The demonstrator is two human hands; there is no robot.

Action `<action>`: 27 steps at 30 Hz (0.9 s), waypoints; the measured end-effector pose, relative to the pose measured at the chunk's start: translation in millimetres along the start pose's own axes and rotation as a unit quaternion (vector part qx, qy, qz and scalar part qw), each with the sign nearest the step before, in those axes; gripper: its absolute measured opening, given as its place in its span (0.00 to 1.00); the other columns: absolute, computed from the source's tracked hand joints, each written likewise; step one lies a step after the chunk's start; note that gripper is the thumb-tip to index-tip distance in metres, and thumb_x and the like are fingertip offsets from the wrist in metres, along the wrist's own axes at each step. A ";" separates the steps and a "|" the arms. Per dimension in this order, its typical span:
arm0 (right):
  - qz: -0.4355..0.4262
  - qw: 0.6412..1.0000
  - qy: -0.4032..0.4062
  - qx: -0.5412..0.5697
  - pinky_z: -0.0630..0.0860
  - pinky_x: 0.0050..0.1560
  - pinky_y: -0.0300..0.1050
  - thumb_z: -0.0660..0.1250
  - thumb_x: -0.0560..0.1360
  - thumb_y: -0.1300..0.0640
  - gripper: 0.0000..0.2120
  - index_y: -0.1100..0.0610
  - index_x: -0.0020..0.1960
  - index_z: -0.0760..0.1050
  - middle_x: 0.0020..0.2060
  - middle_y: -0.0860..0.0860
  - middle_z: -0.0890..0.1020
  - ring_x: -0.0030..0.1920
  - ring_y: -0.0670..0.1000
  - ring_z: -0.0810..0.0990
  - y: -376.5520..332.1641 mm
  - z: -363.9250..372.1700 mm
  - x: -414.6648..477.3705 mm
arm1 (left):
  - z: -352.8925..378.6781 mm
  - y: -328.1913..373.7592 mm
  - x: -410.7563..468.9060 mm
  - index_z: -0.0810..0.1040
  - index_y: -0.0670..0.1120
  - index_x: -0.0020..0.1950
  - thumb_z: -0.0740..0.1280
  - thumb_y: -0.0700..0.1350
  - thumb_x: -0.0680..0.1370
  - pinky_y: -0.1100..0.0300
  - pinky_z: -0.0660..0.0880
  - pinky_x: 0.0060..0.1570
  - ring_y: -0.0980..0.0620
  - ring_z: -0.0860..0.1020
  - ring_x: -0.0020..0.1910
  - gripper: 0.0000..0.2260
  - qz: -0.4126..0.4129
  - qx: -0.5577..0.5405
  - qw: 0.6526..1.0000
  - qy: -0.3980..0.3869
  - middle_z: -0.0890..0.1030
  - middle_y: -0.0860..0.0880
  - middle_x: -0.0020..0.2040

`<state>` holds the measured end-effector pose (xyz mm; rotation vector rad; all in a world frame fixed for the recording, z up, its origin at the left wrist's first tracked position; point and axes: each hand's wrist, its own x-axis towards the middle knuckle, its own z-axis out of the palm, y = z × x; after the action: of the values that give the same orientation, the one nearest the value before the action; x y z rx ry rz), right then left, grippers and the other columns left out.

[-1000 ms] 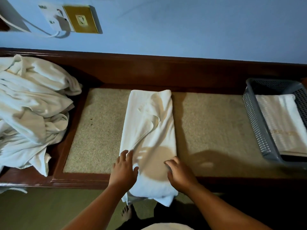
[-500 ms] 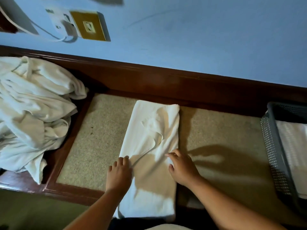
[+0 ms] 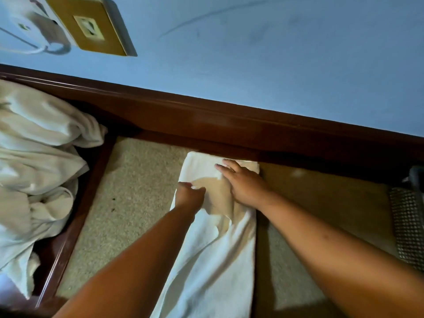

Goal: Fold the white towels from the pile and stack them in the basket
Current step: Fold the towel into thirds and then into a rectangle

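A: Looking for the white towel [image 3: 213, 260]?
B: Right there in the middle, lying on the tan mat [image 3: 128, 203]. Folded long and thin, with the far end close to the dark wood rail [image 3: 206, 125].
A: And touched by the left hand [image 3: 189, 196]?
B: Yes. Curled up at the towel's left edge, pinching a little bit of cloth between fingers and thumb.
A: Same with the right hand [image 3: 243, 182]?
B: No. Laid flat on top of the towel near the far end, with fingers [image 3: 229, 168] straight and a little apart, pressing down.
A: Seen the pile of towels [image 3: 39, 171]?
B: Over on the left, all crumpled, off the mat and well apart from both hands.
A: And the basket [image 3: 408, 226]?
B: Only a gray mesh side showing at the right edge. Cannot tell about the inside.
A: Up above?
B: Blue wall [image 3: 275, 65], with a gold socket plate [image 3: 91, 26] and a white plug [image 3: 46, 31] beside it.
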<state>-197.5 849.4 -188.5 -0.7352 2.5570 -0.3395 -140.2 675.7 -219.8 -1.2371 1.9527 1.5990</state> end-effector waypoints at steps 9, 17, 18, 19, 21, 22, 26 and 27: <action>-0.031 0.996 -0.086 -0.002 0.75 0.43 0.48 0.69 0.76 0.49 0.05 0.50 0.45 0.76 0.45 0.49 0.79 0.45 0.53 0.78 12.3 -36.8 81.3 | -28.3 53.6 73.1 0.75 0.49 0.52 0.75 0.44 0.76 0.62 0.71 0.44 0.53 0.77 0.43 0.11 0.142 0.174 0.973 0.050 0.78 0.56 0.40; -0.005 0.991 -0.061 0.117 0.73 0.45 0.44 0.72 0.74 0.49 0.05 0.49 0.46 0.80 0.43 0.48 0.81 0.48 0.52 0.80 7.5 -1.8 108.5 | -32.0 52.0 100.5 0.73 0.51 0.43 0.79 0.45 0.71 0.58 0.77 0.38 0.49 0.81 0.38 0.14 0.128 0.153 0.980 0.014 0.83 0.52 0.39; -0.008 0.988 -0.046 0.147 0.74 0.45 0.45 0.72 0.75 0.51 0.05 0.51 0.45 0.80 0.42 0.48 0.82 0.47 0.52 0.81 7.4 -0.7 110.0 | -33.1 51.2 101.2 0.73 0.51 0.43 0.78 0.45 0.71 0.60 0.76 0.35 0.49 0.81 0.37 0.13 0.129 0.145 0.981 0.012 0.83 0.51 0.39; -0.003 0.983 -0.025 0.183 0.75 0.46 0.46 0.72 0.75 0.52 0.05 0.53 0.45 0.80 0.42 0.49 0.82 0.46 0.52 0.81 7.0 0.2 110.9 | -34.3 51.5 100.2 0.73 0.51 0.44 0.76 0.44 0.73 0.63 0.74 0.31 0.50 0.81 0.36 0.12 0.134 0.140 0.981 0.014 0.83 0.51 0.40; 0.022 0.973 0.024 0.227 0.76 0.48 0.48 0.72 0.76 0.53 0.05 0.55 0.45 0.79 0.43 0.50 0.82 0.46 0.52 0.80 6.1 2.8 111.6 | -36.6 50.3 100.5 0.74 0.51 0.46 0.72 0.41 0.74 0.66 0.69 0.24 0.51 0.80 0.34 0.08 0.149 0.150 0.977 0.025 0.83 0.50 0.40; 0.030 0.973 0.038 0.228 0.77 0.49 0.49 0.72 0.76 0.53 0.05 0.54 0.46 0.79 0.44 0.50 0.82 0.46 0.51 0.80 5.1 4.7 111.2 | -37.1 49.5 99.4 0.74 0.51 0.46 0.70 0.41 0.75 0.66 0.69 0.23 0.52 0.79 0.33 0.07 0.160 0.150 0.975 0.026 0.82 0.50 0.39; 0.054 0.976 0.057 0.201 0.76 0.49 0.48 0.70 0.77 0.51 0.06 0.53 0.49 0.79 0.48 0.51 0.81 0.49 0.53 0.79 -1.0 14.1 107.4 | -38.7 42.7 95.6 0.77 0.53 0.44 0.66 0.40 0.79 0.59 0.74 0.38 0.52 0.78 0.37 0.08 0.210 0.144 0.967 -0.015 0.81 0.52 0.40; 0.063 0.979 0.068 0.183 0.75 0.49 0.48 0.70 0.77 0.50 0.06 0.53 0.50 0.79 0.49 0.51 0.81 0.50 0.54 0.79 -2.4 15.9 107.1 | -39.6 40.6 95.0 0.78 0.53 0.45 0.65 0.43 0.80 0.55 0.77 0.42 0.51 0.79 0.39 0.07 0.210 0.131 0.968 -0.027 0.82 0.51 0.42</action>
<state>-269.4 786.6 -239.6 -0.4226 2.5437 -0.8152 -215.6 600.3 -249.6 -0.7011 2.4119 1.4638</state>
